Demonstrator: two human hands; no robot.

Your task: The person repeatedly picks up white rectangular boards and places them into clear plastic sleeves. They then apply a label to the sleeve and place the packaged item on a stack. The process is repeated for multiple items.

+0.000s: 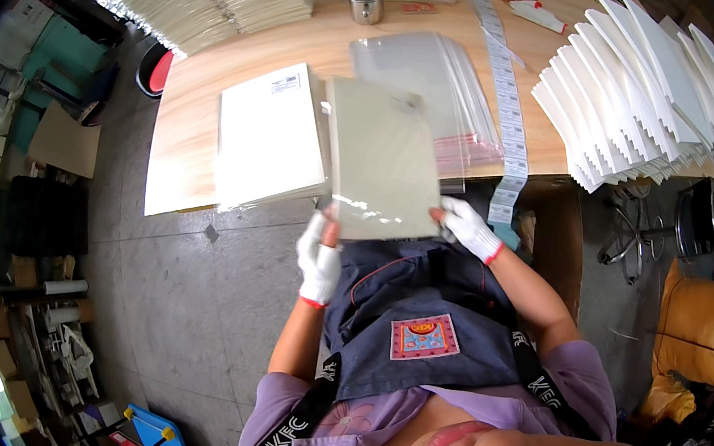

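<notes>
Pale wood-grain table (185,146) fills the space ahead of me, with a lidded metal pot (367,5) at twelve o'clock and fanned white packs (638,96) at three. I hold a pale flat pack in clear film (380,157) over the near edge: my left hand (318,258) pinches its side at seven o'clock, my right hand (469,228) its near corner at five, thumbs showing, other fingers partly hidden. Just beside it at ten o'clock lies a white stack (269,135); at two, partly covered from view, clear sleeves (452,89), then a label strip (505,95). I judge the step in hand to be handling one wrapped pack, maybe straightening its film; the next move calls for an even grip, so the slick film doesn't slide
</notes>
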